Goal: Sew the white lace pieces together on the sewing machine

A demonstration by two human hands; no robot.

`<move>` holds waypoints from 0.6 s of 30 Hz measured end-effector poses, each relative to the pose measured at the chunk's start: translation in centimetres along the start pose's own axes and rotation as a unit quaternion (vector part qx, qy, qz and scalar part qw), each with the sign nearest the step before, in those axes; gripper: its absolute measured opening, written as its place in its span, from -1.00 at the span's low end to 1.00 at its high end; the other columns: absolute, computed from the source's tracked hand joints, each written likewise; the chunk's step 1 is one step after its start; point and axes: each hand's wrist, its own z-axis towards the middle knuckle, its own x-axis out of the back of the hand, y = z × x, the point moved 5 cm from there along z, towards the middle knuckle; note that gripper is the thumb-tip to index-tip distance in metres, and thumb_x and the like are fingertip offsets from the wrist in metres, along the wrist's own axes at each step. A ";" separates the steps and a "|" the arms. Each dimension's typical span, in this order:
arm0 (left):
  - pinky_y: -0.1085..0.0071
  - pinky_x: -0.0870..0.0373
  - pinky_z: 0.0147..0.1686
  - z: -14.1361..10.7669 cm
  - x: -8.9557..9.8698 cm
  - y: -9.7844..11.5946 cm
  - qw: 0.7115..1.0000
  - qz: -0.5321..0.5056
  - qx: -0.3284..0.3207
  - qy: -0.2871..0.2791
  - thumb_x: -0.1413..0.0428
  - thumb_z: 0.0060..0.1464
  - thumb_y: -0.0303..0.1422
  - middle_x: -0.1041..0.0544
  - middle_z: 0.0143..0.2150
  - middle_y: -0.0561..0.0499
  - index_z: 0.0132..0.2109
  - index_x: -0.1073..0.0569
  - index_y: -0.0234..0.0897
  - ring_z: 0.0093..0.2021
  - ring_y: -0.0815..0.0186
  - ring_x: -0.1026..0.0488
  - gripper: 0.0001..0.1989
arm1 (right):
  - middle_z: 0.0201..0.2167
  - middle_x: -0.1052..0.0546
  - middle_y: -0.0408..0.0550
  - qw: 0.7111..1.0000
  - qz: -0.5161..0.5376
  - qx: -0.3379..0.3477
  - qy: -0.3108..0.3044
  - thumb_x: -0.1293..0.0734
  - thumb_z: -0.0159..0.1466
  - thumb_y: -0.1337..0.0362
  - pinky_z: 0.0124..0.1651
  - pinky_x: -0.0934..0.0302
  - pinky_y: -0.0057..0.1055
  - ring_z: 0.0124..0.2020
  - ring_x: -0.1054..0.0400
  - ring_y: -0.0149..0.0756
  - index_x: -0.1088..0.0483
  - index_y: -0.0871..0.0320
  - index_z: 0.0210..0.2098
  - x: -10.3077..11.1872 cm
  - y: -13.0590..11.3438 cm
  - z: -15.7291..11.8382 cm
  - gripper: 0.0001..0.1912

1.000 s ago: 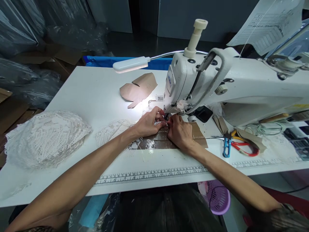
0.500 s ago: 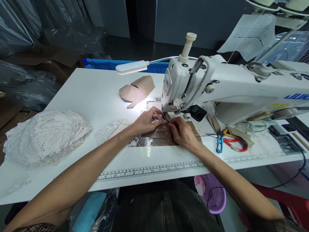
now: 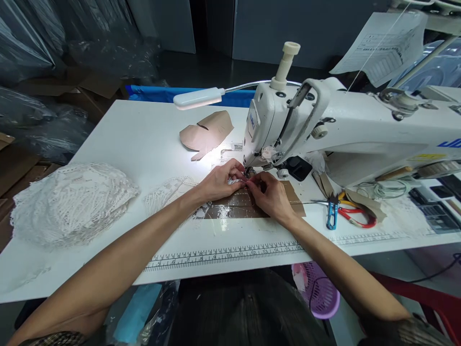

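So the left hand (image 3: 225, 181) has its thumb and fingers pinching the edge of some white lace (image 3: 169, 192), right in front of the needle area of the sewing machine (image 3: 264, 125), which I'll use as the landmark. The right hand (image 3: 272, 196) comes in from the other side with thumb and fingertips bunched together, almost meeting the left ones. Can't tell exactly what it's pinching, the bit between the fingertips is too small and the hands cover it. The presser foot is mostly lost behind the fingers too.

Under the hands, in front of the machine head, there's a shiny brown sheet (image 3: 234, 206), partly covered by the right hand. The lace runs out left of the machine and ducks behind the left forearm.

Further left of the machine is a big heap of white lace (image 3: 74, 204) on the table (image 3: 144, 129). Behind the left hand, left of the machine head, lies a cut brown paper piece (image 3: 209, 133). Right of the needle are blue snips (image 3: 332, 214) and red-handled scissors (image 3: 360, 216), partly overlapping.

Writing: blue letters on the machine arm get cut off by the frame, only "JU" or so reads. The ruler strip (image 3: 230, 255) in front of the machine has printed numbers, partly under the forearms. The hanging paper (image 3: 385, 48) behind it has print too small to read.
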 end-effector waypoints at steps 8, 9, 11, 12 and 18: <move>0.29 -0.42 -0.15 0.2 0.0 0.6 0.999 0.038 -0.037 0.011 -0.14 0.12 -0.35 -0.57 -0.28 0.03 -0.25 -0.54 -0.23 -0.24 0.30 -0.49 -0.91 | -0.44 -0.49 -0.10 0.998 0.063 -0.016 -0.023 -0.24 0.30 0.16 -0.43 -0.12 -0.38 -0.46 -0.32 -0.29 -0.40 0.13 -0.29 0.0 0.2 0.1 -0.82; 0.29 -0.42 -0.14 0.2 0.0 0.7 0.997 0.048 -0.050 0.015 -0.13 0.13 -0.36 -0.57 -0.29 0.03 -0.25 -0.54 -0.23 -0.24 0.30 -0.48 -0.91 | -0.46 -0.48 -0.10 0.998 0.060 -0.019 -0.025 -0.23 0.30 0.17 -0.43 -0.12 -0.38 -0.46 -0.32 -0.28 -0.39 0.12 -0.29 0.0 0.3 0.1 -0.82; 0.26 -0.40 -0.11 0.2 0.0 0.9 0.993 0.083 -0.081 0.022 -0.11 0.12 -0.40 -0.55 -0.29 0.03 -0.26 -0.52 -0.22 -0.25 0.30 -0.47 -0.91 | -0.47 -0.46 -0.11 0.998 0.055 -0.023 -0.026 -0.22 0.29 0.18 -0.44 -0.10 -0.38 -0.46 -0.32 -0.25 -0.36 0.10 -0.29 -0.1 0.3 0.0 -0.85; 0.25 -0.39 -0.10 0.2 -0.1 1.1 0.989 0.108 -0.096 0.023 -0.10 0.11 -0.42 -0.54 -0.29 0.03 -0.26 -0.51 -0.23 -0.25 0.30 -0.46 -0.91 | -0.47 -0.46 -0.11 0.998 0.053 -0.024 -0.024 -0.21 0.29 0.18 -0.44 -0.09 -0.37 -0.45 -0.31 -0.24 -0.33 0.09 -0.30 -0.2 0.3 -0.1 -0.86; 0.24 -0.36 -0.16 -0.1 -0.4 1.4 0.963 0.236 -0.131 0.015 0.00 0.15 -0.46 -0.49 -0.29 -0.04 -0.26 -0.42 -0.27 -0.25 0.23 -0.41 -0.89 | -0.47 -0.42 -0.09 0.999 0.027 -0.002 0.034 -0.16 0.26 0.28 -0.34 -0.15 -0.30 -0.41 -0.29 -0.19 -0.21 0.07 -0.40 -0.3 -0.3 -0.6 -0.90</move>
